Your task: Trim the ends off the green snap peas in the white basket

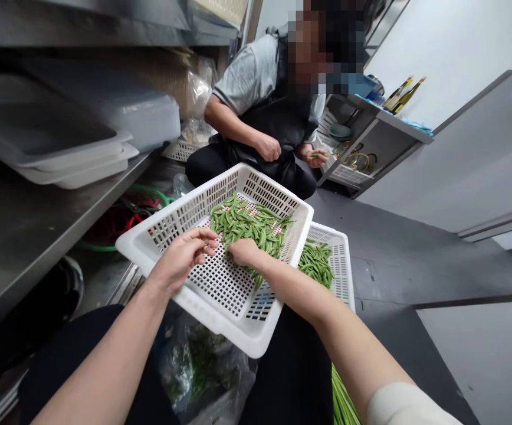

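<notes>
A white plastic basket (294,206) with slotted walls rests across my lap, tilted in view. Green pea pods (260,227) lie heaped over its far and right part. My left hand (189,251) hovers above the near-left side of the basket, fingers loosely curled and apart, with no pod visible in it. At the near edge of the heap is my right hand (243,252), reaching down among the pods. Its fingers are bent together, their tips largely hidden, so what they grip cannot be made out.
Beneath and right of this basket, a second white basket (340,260) holds more pods. Facing me, a person (256,88) crouches, a pod in one hand. A metal shelf (61,236) with white trays (74,159) borders the left. A plastic bag of greens (203,360) lies below.
</notes>
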`<state>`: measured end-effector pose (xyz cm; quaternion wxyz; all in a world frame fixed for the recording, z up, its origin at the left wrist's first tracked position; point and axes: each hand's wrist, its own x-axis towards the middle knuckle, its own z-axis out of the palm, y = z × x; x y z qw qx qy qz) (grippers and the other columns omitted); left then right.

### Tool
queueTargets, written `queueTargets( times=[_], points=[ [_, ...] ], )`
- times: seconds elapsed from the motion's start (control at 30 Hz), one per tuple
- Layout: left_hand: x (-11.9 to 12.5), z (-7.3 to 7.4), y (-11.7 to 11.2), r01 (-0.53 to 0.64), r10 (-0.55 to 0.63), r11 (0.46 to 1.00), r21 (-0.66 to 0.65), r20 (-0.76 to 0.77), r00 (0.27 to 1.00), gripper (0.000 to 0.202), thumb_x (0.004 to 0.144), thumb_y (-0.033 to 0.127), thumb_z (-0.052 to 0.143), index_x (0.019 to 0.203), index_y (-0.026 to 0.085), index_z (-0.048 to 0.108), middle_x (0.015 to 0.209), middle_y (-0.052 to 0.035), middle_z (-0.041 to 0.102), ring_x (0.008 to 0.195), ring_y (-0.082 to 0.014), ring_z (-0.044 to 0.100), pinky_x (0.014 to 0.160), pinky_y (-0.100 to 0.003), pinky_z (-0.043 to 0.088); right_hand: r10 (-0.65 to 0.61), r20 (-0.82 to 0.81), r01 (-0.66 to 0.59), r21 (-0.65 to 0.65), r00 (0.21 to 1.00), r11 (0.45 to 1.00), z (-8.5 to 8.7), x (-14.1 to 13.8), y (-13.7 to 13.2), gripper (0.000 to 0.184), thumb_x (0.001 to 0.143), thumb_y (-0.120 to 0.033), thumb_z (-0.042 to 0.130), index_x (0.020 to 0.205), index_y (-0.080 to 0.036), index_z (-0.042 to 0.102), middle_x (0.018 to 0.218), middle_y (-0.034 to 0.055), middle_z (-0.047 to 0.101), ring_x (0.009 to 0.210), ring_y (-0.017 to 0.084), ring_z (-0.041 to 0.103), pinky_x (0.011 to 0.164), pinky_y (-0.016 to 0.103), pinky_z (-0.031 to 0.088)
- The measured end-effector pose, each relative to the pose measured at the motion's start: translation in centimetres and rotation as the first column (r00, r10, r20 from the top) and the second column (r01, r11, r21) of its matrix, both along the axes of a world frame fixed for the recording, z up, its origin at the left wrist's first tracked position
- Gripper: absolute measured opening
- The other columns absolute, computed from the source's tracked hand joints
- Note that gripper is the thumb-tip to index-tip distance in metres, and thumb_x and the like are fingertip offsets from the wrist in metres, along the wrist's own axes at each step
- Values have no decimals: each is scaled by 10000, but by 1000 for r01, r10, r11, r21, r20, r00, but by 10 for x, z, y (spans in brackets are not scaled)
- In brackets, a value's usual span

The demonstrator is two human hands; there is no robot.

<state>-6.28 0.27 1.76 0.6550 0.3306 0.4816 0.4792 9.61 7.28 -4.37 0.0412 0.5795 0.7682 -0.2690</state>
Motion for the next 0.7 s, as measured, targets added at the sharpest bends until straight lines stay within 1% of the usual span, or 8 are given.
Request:
queueTargets(
  times=[0.1, 0.2, 0.27, 0.33, 0.4, 0.5, 0.6, 0.7],
  points=[
    [-5, -1, 0, 22, -22, 1000, -3, -20, 1000, 195, 518, 172, 568, 708, 143, 598, 562, 31, 554, 468, -59, 442, 382, -139, 283, 13, -23, -12, 17, 1000, 1000, 9, 7, 1, 53, 751, -193, 598, 722, -153, 615, 782, 46, 643, 836, 185, 601, 721, 269, 418],
    [-5, -1, 0, 73, -73, 997, -1, -149, 986, 171, 521, 257, 589, 656, 153, 572, 518, 53, 490, 443, -57, 366, 382, -157, 225, -13, -315, -16, -91, 949, 996, 30, 18, -4, 214, 828, -345, 552, 739, -152, 572, 654, -21, 561, 612, 89, 513, 566, 201, 365],
    [-3, -2, -1, 101, -91, 995, 25, -276, 957, 172, 555, 326, 573, 575, 164, 519, 485, 63, 432, 434, -58, 317, 395, -173, 204, -93, -584, -61, -238, 806, 969, 42, 22, -13, 281, 792, -408, 593, 703, -152, 523, 537, -63, 456, 472, 52, 384, 464, 187, 283],
    [1, -3, -2, 165, -130, 984, 60, -387, 913, 217, 590, 372, 543, 525, 178, 468, 468, 68, 387, 439, -68, 303, 414, -193, 218, -209, -740, -114, -360, 639, 926, 50, 23, -23, 345, 724, -450, 659, 676, -162, 474, 479, -94, 387, 403, 32, 282, 406, 183, 201],
    [4, -3, -4, 273, -188, 955, 118, -473, 861, 232, 618, 390, 520, 525, 186, 460, 484, 63, 392, 469, -85, 337, 451, -212, 267, -334, -788, -127, -457, 517, 880, 52, 22, -31, 397, 682, -470, 690, 660, -174, 428, 465, -106, 389, 367, 18, 229, 375, 180, 142],
    [10, -5, -7, 429, -213, 874, 229, -613, 761, 239, 662, 404, 491, 560, 189, 488, 552, 42, 458, 565, -119, 428, 553, -238, 341, -479, -791, -107, -552, 380, 827, 49, 21, -35, 421, 669, -461, 703, 665, -185, 385, 470, -108, 434, 334, 5, 196, 353, 174, 93],
    [15, -7, -10, 479, -134, 835, 272, -743, 655, 249, 703, 399, 443, 562, 195, 464, 545, 43, 434, 561, -121, 415, 563, -244, 323, -535, -785, -99, -587, 312, 803, 47, 22, -34, 435, 655, -446, 717, 667, -190, 364, 451, -115, 440, 319, -1, 184, 346, 165, 76],
    [19, -9, -12, 481, -39, 817, 317, -803, 595, 259, 728, 362, 413, 527, 201, 381, 507, 49, 368, 515, -111, 378, 533, -242, 288, -538, -787, -87, -585, 302, 806, 46, 22, -35, 441, 645, -448, 719, 660, -190, 363, 444, -116, 445, 316, -1, 192, 342, 161, 85]
  ],
)
